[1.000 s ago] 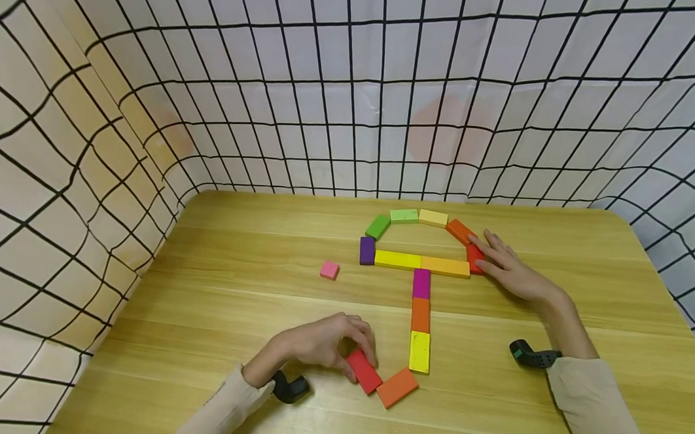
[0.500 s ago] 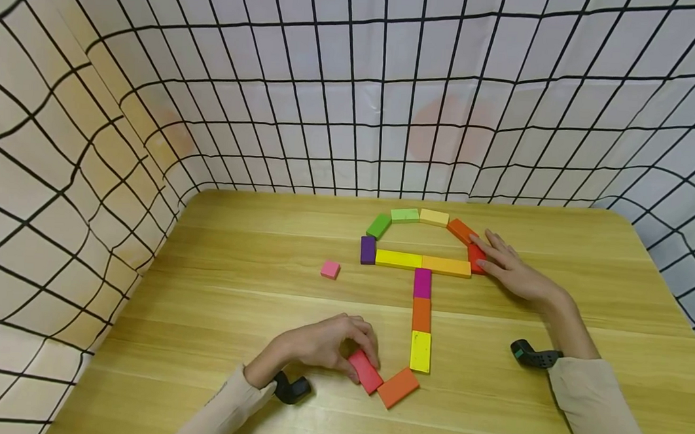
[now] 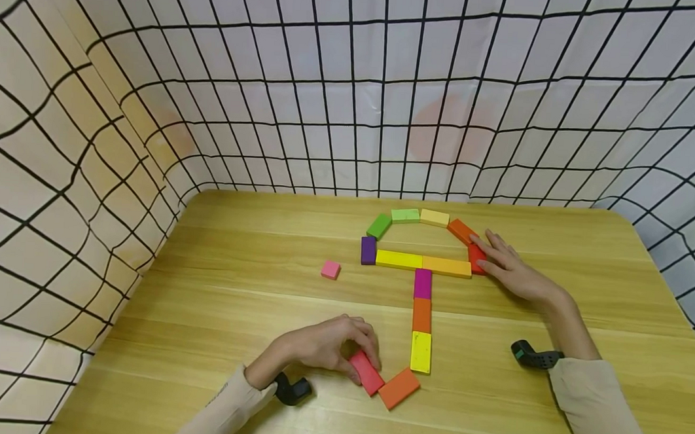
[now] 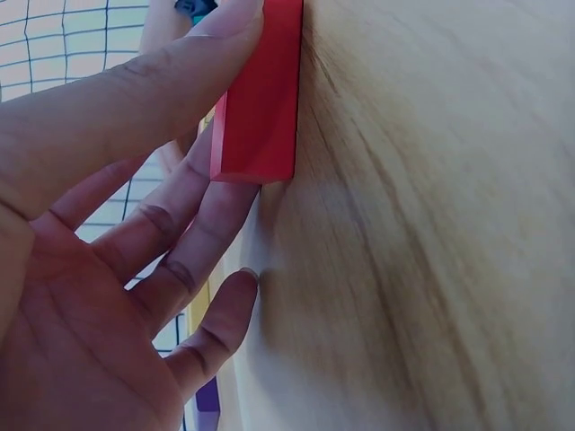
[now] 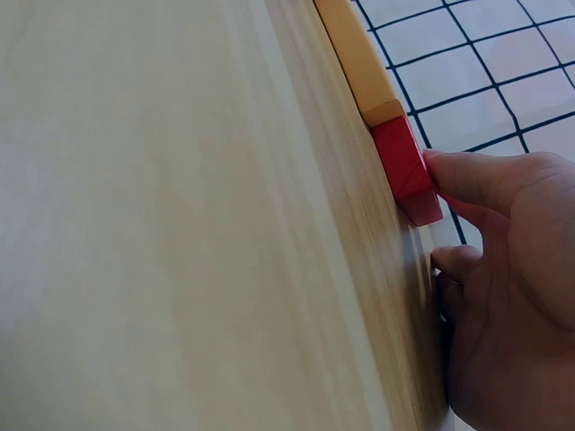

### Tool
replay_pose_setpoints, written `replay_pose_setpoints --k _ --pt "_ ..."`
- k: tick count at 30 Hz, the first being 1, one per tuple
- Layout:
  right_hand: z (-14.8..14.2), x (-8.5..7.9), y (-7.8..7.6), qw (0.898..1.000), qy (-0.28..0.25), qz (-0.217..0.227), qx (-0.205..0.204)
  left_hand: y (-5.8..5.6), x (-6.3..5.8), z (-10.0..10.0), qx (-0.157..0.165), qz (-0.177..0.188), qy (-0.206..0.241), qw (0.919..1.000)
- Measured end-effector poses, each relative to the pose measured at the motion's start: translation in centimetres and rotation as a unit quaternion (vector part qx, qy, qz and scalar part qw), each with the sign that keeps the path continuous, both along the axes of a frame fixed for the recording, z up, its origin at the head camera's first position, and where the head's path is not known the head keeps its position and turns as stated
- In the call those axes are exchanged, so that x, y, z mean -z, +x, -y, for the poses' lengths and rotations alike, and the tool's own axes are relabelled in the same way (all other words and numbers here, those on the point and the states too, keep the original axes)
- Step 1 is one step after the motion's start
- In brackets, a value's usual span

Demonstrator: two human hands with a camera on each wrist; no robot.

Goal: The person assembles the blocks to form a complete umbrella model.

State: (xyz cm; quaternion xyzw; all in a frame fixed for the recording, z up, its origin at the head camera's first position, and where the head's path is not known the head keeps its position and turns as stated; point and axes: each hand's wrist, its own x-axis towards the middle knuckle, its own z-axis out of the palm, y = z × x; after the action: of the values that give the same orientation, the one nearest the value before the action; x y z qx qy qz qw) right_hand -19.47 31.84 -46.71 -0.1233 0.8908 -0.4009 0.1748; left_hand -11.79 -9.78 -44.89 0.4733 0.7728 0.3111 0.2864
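In the head view my left hand (image 3: 331, 344) pinches a red block (image 3: 367, 373) between thumb and fingers. One corner of this block touches a tilted orange block (image 3: 399, 388). The left wrist view shows the thumb lying on the red block (image 4: 260, 108), low over the wood. With fingers fairly straight, my right hand (image 3: 515, 272) rests on another red block (image 3: 476, 258) at the arch's right end. Its thumb touches that block (image 5: 406, 166) in the right wrist view. A yellow block (image 3: 420, 352) ends the stem above the orange one.
Several coloured blocks form an arch, including a green block (image 3: 379, 226) and a purple block (image 3: 368, 251). A long yellow block (image 3: 399, 260) and an orange-yellow block (image 3: 446, 267) make its base. A small pink block (image 3: 330, 270) lies left. Black-grid cloth walls surround the wooden table (image 3: 232, 270).
My left hand and its red block have shifted very slightly right. The right hand stays at the other red block.
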Motion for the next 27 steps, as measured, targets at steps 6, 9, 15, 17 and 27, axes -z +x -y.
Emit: replay_pose_setpoints --k 6,9,15,17,27 --pt "0.0 -0.1 0.0 1.0 -0.006 0.006 0.003 0.0 0.0 0.0 -0.001 -0.002 0.001 1.0" --pt "0.0 0.0 0.0 1.0 -0.005 0.007 0.004 0.0 0.1 0.0 -0.001 -0.001 0.004 1.0" --pt "0.2 0.0 -0.1 1.0 -0.001 0.001 0.001 -0.6 -0.4 0.8 -0.059 -0.026 0.036 0.9973" --pt "0.3 0.0 -0.1 1.0 -0.003 0.003 0.002 -1.5 -0.8 1.5 -0.117 -0.051 0.066 0.9896" --pt "0.1 0.1 -0.1 1.0 -0.003 0.004 -0.001 -7.5 -1.5 6.6 -0.318 -0.102 0.097 0.9378"
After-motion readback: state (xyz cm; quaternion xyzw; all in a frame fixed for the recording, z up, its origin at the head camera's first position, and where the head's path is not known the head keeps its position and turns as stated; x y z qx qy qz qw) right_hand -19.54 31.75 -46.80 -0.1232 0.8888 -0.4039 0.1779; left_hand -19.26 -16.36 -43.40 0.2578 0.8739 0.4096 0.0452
